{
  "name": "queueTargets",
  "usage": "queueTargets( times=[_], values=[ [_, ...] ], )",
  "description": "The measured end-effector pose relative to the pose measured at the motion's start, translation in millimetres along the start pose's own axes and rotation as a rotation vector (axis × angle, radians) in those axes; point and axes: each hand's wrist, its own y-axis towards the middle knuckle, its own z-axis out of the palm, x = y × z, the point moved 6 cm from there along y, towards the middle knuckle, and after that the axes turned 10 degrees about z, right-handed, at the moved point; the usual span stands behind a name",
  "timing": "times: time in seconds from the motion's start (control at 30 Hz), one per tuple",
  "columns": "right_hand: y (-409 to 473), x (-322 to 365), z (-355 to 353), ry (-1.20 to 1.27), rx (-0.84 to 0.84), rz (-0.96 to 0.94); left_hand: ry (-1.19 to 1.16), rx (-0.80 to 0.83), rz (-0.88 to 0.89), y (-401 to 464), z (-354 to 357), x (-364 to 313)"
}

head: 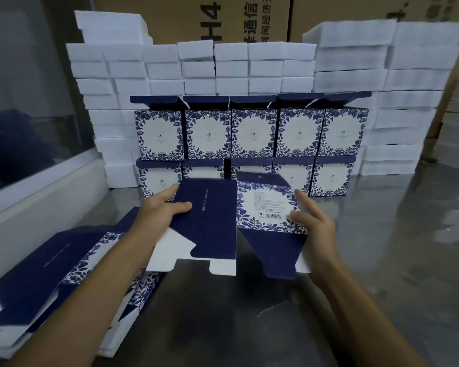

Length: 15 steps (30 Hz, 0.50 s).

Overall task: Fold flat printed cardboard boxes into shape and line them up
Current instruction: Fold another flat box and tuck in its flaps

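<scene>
I hold a flat blue-and-white printed box (217, 221) above the steel table (395, 234). My left hand (161, 207) grips its dark navy panel at the left edge, thumb on top. My right hand (312, 221) pinches the floral panel with the barcode at the right edge, fingers partly spread. The box's bottom flaps hang toward me. Behind it, folded boxes (252, 133) with floral borders stand in two stacked rows, the upper row's lids open. A pile of flat unfolded boxes (51, 295) lies at the lower left under my left forearm.
Stacks of white foam blocks (249, 67) form a wall behind the folded boxes and rise higher at the right (408, 102). Large brown cartons (223, 19) stand at the back. A white ledge with a glass pane (37, 194) runs along the left.
</scene>
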Motion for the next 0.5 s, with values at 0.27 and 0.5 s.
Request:
queueTargets(
  times=[0.27,0.5],
  values=[
    [-9,2,11,0.268,0.082,0.127,-0.168,-0.014,-0.116,-3,2,5],
    [-10,0,11,0.131,-0.071,0.115,-0.362,-0.044,-0.133,-11,18,9]
  ],
)
